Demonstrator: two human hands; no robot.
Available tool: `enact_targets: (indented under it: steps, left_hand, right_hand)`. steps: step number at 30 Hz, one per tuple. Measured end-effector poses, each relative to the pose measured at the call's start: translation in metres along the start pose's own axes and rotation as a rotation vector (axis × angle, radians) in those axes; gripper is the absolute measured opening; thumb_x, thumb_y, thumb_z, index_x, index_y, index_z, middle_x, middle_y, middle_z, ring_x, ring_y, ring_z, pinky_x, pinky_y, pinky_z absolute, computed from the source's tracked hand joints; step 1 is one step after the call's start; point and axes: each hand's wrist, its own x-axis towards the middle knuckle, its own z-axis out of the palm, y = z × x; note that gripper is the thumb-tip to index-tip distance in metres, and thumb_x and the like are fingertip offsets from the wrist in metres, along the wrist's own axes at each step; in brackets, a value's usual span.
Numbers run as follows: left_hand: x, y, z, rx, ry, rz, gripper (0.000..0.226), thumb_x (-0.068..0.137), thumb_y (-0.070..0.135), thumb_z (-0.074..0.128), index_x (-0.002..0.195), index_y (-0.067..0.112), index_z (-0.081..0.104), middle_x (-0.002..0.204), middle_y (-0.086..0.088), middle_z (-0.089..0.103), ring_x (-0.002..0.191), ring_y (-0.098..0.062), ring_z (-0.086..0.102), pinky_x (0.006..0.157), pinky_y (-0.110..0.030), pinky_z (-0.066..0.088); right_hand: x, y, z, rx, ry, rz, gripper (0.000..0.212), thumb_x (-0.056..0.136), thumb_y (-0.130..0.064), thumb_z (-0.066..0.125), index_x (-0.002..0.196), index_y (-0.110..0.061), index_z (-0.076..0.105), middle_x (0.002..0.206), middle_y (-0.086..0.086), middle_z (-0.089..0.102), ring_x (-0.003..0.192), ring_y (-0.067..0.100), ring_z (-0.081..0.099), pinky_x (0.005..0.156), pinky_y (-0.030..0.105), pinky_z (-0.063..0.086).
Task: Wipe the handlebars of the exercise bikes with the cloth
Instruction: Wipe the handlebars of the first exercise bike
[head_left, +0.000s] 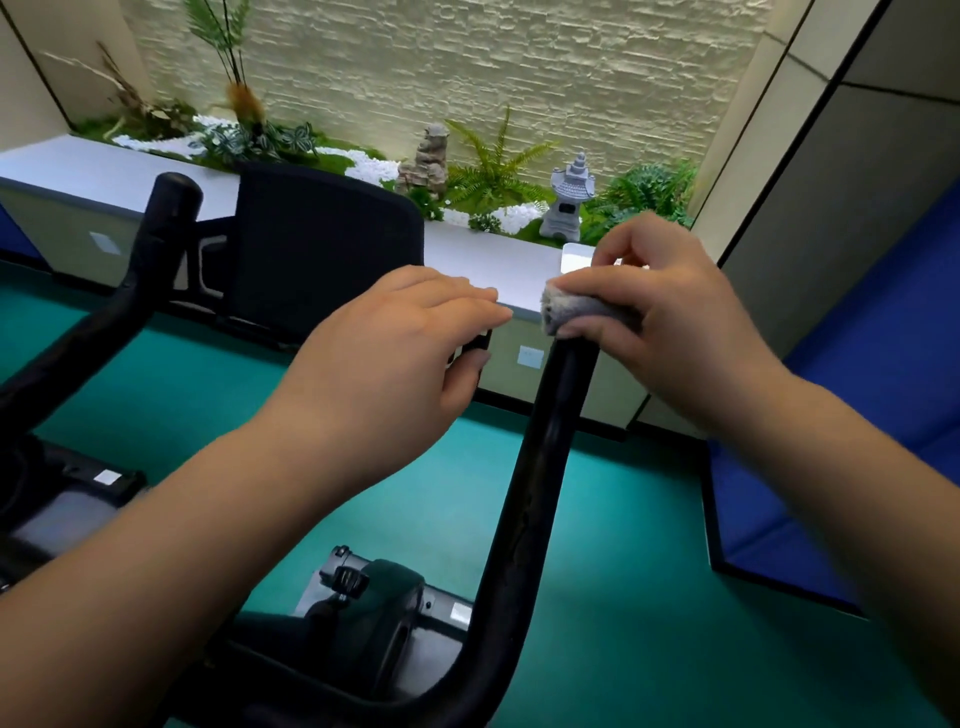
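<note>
Head view. The right hand, forearm entering from the lower right, is curled closed over a small grey fuzzy cloth, pressing it onto the top end of the right-side black curved tubular handlebar; thumb below, fingers folded above. The left hand, forearm entering from the lower left, hovers palm down with fingers extended and loosely together, just left of the cloth; beneath its fingertips lies a small dark object, mostly hidden, and whether the hand grips it cannot be told. The bar's tip is covered by cloth and fingers. The left-side black handlebar with rounded end rises at the left, untouched, its lower part cut off by the frame edge. The handlebar surface is matte black, faintly scuffed along its shaft. Behind stands a dark mesh-backed chair and a grey stone lantern ornament among green ferns.
</note>
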Motion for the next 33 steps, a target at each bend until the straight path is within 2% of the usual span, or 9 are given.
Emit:
enact_targets:
  steps: [3,7,12,16,20,23,28,33]
  left_hand:
    - [0.001,0.001,-0.001,-0.007,-0.015,-0.006,0.033,0.086,0.022,0.058,0.118,0.020,0.065,0.118,0.003,0.066,0.113,-0.021,0.056,0.090,-0.040,0.052]
    - [-0.001,0.003,-0.001,-0.015,-0.028,-0.015,0.035,0.087,0.021,0.060,0.122,0.020,0.063,0.123,0.003,0.064,0.118,-0.019,0.054,0.095,-0.037,0.047]
    - [-0.005,0.004,-0.001,-0.011,-0.041,-0.024,0.040,0.086,0.018,0.062,0.126,0.021,0.061,0.128,0.003,0.061,0.124,-0.019,0.050,0.100,-0.034,0.041]
    - [-0.007,0.002,-0.002,0.006,-0.043,-0.007,0.041,0.085,0.017,0.064,0.126,0.019,0.060,0.129,0.002,0.060,0.126,-0.020,0.051,0.103,-0.034,0.038]
    - [-0.008,0.002,-0.001,0.002,-0.048,-0.004,0.043,0.083,0.018,0.058,0.127,0.016,0.060,0.130,-0.002,0.060,0.126,-0.022,0.051,0.104,-0.040,0.041]
    - [-0.011,0.002,0.000,0.019,-0.048,0.002,0.045,0.083,0.016,0.061,0.128,0.014,0.059,0.132,-0.003,0.059,0.128,-0.023,0.049,0.105,-0.039,0.039]
    - [-0.011,0.003,-0.001,0.012,-0.055,-0.021,0.045,0.085,0.016,0.061,0.130,0.016,0.058,0.135,-0.001,0.056,0.131,-0.020,0.046,0.105,-0.037,0.037]
    - [-0.010,0.004,0.001,-0.006,-0.028,-0.025,0.046,0.081,0.019,0.053,0.126,0.015,0.061,0.131,-0.002,0.059,0.127,-0.022,0.051,0.104,-0.040,0.042]
  right_hand:
    - [0.023,0.005,-0.006,-0.071,-0.138,-0.130,0.039,0.083,-0.044,0.056,0.105,-0.016,0.073,0.098,0.006,0.064,0.089,0.030,0.053,0.079,0.028,0.033]
    - [0.039,0.004,-0.012,-0.044,-0.456,-0.228,0.039,0.080,-0.049,0.059,0.103,-0.022,0.074,0.097,-0.004,0.070,0.092,0.022,0.059,0.081,0.036,0.048]
    - [0.037,-0.005,-0.007,0.012,-0.649,-0.306,0.035,0.081,-0.047,0.063,0.105,-0.023,0.072,0.100,-0.006,0.069,0.095,0.015,0.060,0.080,0.026,0.044]
    - [0.051,-0.004,-0.008,-0.020,-0.639,-0.294,0.026,0.083,-0.036,0.069,0.105,-0.022,0.072,0.095,-0.003,0.069,0.095,0.020,0.060,0.081,0.035,0.046]
    - [0.051,-0.010,0.005,-0.148,-0.746,-0.322,0.026,0.084,-0.048,0.063,0.105,-0.032,0.069,0.095,-0.011,0.067,0.094,0.017,0.059,0.080,0.037,0.048]
    - [0.061,-0.008,0.006,-0.153,-0.827,-0.310,0.027,0.083,-0.048,0.064,0.105,-0.034,0.068,0.093,-0.010,0.069,0.092,0.017,0.061,0.091,0.046,0.046]
    - [0.076,-0.001,-0.004,-0.157,-0.783,-0.279,0.025,0.082,-0.043,0.068,0.105,-0.032,0.068,0.084,-0.010,0.068,0.099,0.021,0.060,0.096,0.046,0.044]
    - [0.057,-0.018,0.017,-0.172,-0.884,-0.394,0.016,0.085,-0.048,0.061,0.090,-0.034,0.067,0.080,-0.016,0.069,0.085,0.012,0.064,0.099,0.044,0.044]
